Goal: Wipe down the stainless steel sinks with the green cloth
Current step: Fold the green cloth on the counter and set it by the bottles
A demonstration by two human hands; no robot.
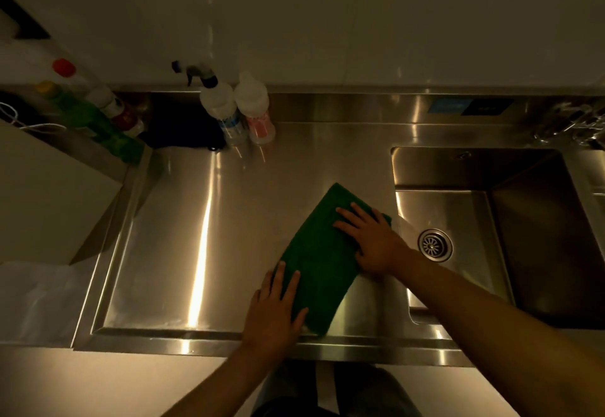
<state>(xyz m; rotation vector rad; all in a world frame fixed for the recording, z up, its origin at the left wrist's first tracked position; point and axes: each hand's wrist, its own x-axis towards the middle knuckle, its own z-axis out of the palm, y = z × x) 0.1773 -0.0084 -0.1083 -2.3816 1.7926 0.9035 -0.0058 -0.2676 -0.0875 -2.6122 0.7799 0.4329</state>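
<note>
Left hand (274, 307) flat, fingers straight, on near end of green cloth (319, 262). Right hand (371, 240), fingers spread, presses its far end; cloth lies on drainboard (183, 236) beside sink basin (458, 213).

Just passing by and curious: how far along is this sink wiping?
Nothing looks plainly finished; the glare hides any wiped streaks. In hand: the left hand and right hand press the green cloth flat on the shallow steel basin. Still to do: the deep sink with its drain, where no cloth lies.
</note>
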